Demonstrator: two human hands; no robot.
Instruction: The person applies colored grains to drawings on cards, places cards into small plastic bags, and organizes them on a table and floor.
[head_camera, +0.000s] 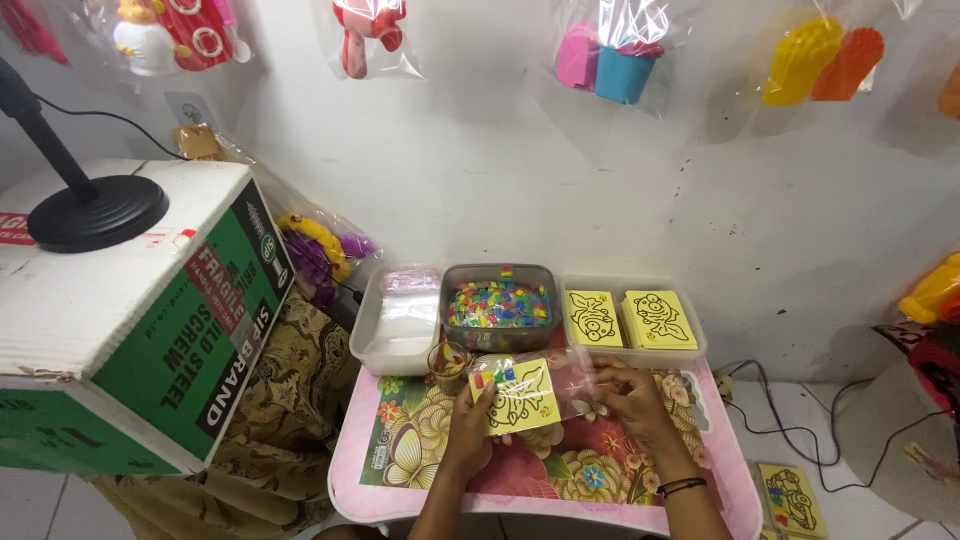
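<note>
Head view: left hand closed on yellow picture card over floral desk. Right hand pinched clear plastic bag at card's 3 o'clock edge. Tub of coloured pieces at 12 o'clock; small glass at 10 o'clock.

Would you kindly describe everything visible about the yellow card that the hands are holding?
The yellow card is a small square sheet bearing a black line drawing, inside a clear plastic sleeve with small coloured pieces at its upper left. It is held tilted above the floral table; the left hand grips its left edge, the right hand the sleeve.
</note>
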